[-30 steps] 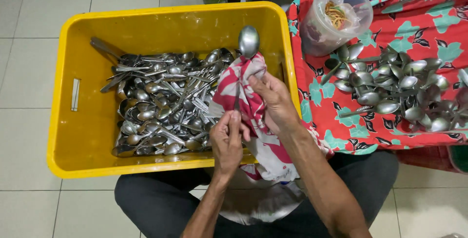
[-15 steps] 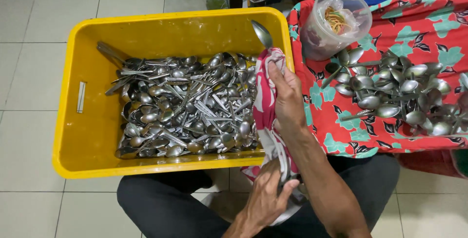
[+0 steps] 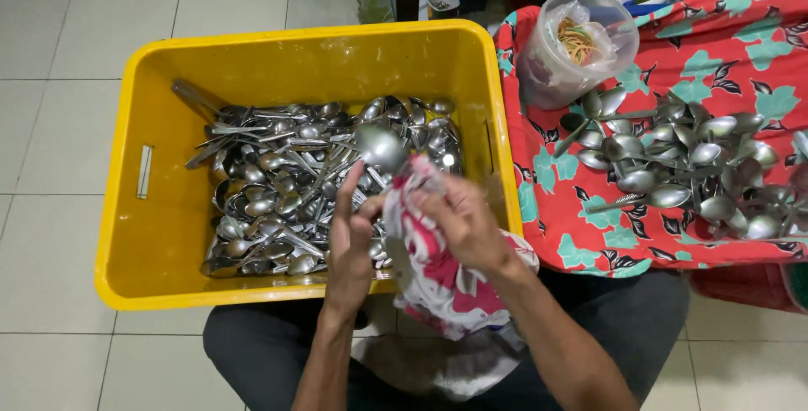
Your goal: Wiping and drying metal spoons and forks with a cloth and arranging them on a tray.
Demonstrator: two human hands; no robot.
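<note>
A single spoon (image 3: pixel 383 148) was pinched at its handle by the left hand (image 3: pixel 352 238), fingers closed, bowl raised just above. The right hand (image 3: pixel 461 224) was closed on one red-and-white cloth (image 3: pixel 438 272) wrapped about the handle beside it. For a thorough wipe, the cloth was best drawn along the whole spoon. One yellow crate (image 3: pixel 160 234) of uncountable spoons lay beyond.
</note>
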